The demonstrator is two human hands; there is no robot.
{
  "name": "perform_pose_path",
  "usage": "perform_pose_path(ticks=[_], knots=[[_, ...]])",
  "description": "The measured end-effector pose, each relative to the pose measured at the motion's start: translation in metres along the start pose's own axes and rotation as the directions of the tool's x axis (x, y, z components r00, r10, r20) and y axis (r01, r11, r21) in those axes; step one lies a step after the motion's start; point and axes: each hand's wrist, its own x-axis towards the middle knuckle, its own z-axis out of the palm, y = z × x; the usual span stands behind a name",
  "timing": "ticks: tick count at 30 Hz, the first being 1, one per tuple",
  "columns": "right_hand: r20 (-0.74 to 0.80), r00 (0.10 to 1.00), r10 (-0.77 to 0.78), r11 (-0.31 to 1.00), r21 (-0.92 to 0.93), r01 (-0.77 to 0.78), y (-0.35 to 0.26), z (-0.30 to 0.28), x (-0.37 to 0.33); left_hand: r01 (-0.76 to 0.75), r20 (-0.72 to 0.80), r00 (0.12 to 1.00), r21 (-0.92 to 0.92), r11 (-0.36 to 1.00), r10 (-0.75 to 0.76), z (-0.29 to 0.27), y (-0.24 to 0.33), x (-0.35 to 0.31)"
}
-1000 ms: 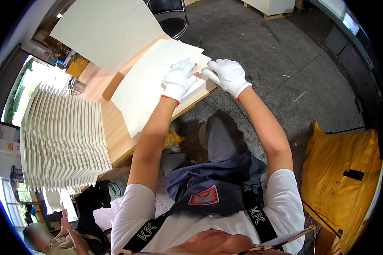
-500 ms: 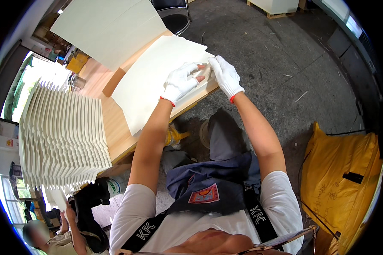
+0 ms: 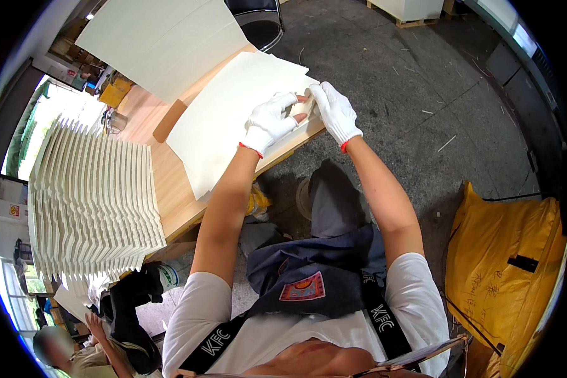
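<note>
A large white cardboard sheet (image 3: 223, 116) lies on the light wooden table, its right end under my two hands. My left hand (image 3: 271, 120) wears a white knit glove with bare thumb and finger tips. That thumb and finger are spread apart on a small raised flap (image 3: 303, 108) at the sheet's end. Facing it, my right hand (image 3: 335, 110), in a white glove with a red cuff, curls its fingers over the sheet's outer edge. The right fingertips are partly hidden by the flap and glove.
Left on the wooden table (image 3: 176, 201) stands a long row of folded white cardboard pieces (image 3: 94, 201). A brown block (image 3: 169, 121) and a big white panel (image 3: 170, 44) sit farther back. A yellow bag (image 3: 504, 271) is at right; a co-worker's hand (image 3: 96, 327) shows lower left.
My hands stay at the sheet's end, the left having shifted very slightly right. At lower left, the co-worker's hands and white sheet have moved.
</note>
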Motion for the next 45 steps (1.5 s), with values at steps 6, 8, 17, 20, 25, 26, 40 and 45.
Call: perform_pose_path(ticks=[6, 8, 17, 20, 25, 26, 40, 45], knots=[[0.017, 0.999, 0.044, 0.999, 0.022, -0.044, 0.002, 0.001, 0.002, 0.02, -0.005, 1.0, -0.028, 0.999, -0.02, 0.003, -0.006, 0.002], [0.014, 0.999, 0.034, 0.999, 0.023, -0.034, 0.002, 0.002, 0.003, 0.025, -0.011, 1.0, -0.048, 0.999, -0.025, 0.004, -0.006, 0.002], [-0.006, 1.0, -0.004, 1.0, 0.011, 0.004, 0.006, 0.004, 0.002, 0.018, 0.011, 1.0, -0.003, 1.0, -0.018, 0.003, -0.006, 0.002], [-0.018, 1.0, 0.004, 1.0, 0.012, -0.004, 0.007, 0.006, 0.003, 0.015, -0.007, 1.0, 0.022, 1.0, -0.015, 0.005, -0.005, 0.002], [-0.001, 1.0, 0.016, 1.0, 0.02, -0.016, 0.004, 0.004, 0.002, -0.012, -0.037, 0.999, 0.008, 1.0, 0.013, 0.009, -0.011, 0.002], [0.002, 1.0, 0.019, 1.0, 0.024, -0.019, 0.003, 0.004, 0.002, -0.023, -0.04, 0.999, 0.004, 1.0, 0.023, 0.009, -0.011, 0.002], [-0.001, 0.996, 0.087, 0.995, 0.058, -0.087, 0.003, 0.005, 0.0, -0.058, -0.059, 0.996, 0.059, 0.997, 0.062, 0.009, -0.006, -0.001], [-0.013, 0.996, 0.083, 0.995, 0.058, -0.082, 0.004, 0.006, 0.001, -0.044, -0.045, 0.998, 0.02, 0.999, 0.045, 0.009, -0.008, 0.001]])
